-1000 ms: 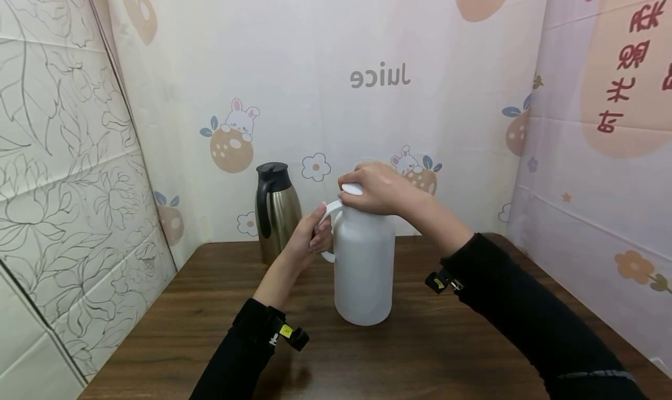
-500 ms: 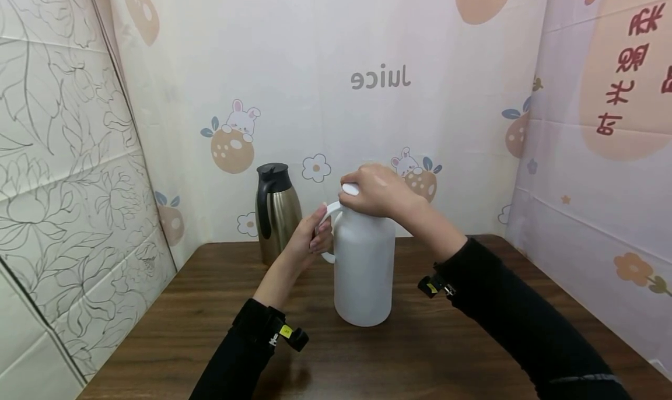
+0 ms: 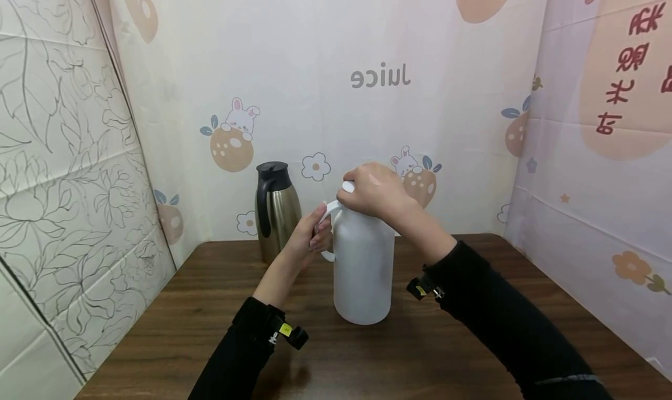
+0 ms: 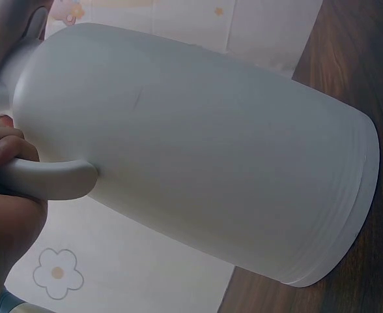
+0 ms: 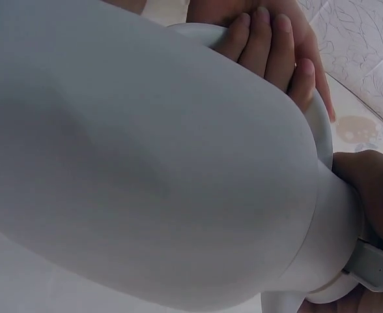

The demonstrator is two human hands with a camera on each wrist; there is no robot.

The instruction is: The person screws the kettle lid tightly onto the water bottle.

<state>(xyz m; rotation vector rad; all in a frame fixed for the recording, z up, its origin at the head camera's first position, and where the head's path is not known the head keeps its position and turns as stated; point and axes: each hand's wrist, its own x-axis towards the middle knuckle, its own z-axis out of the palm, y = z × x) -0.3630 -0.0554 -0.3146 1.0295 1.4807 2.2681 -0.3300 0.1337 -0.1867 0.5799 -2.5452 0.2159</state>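
Note:
A white thermos jug [image 3: 363, 272] stands upright on the wooden table. My left hand [image 3: 311, 237] grips its curved handle [image 4: 55, 179], with the fingers wrapped round it. Over the jug's top lies my right hand [image 3: 375, 190], its fingers and thumb curled round the lid [image 3: 348, 186]. Most of the lid is hidden under that hand. A grey tab [image 5: 374, 266] on the lid shows in the right wrist view, near the pouring lip [image 5: 283, 303].
Behind and left of the white jug stands a gold-brown metal thermos [image 3: 282, 222] with a black top and handle. The brown table [image 3: 173, 330] reaches back to a patterned cloth wall [image 3: 315, 114]. Other cloth walls rise at the left and right.
My right forearm has swung left, and the right hand has turned on the jug's top along with the lid's white tab, which shifts slightly left. The left hand and jug stay nearly still.

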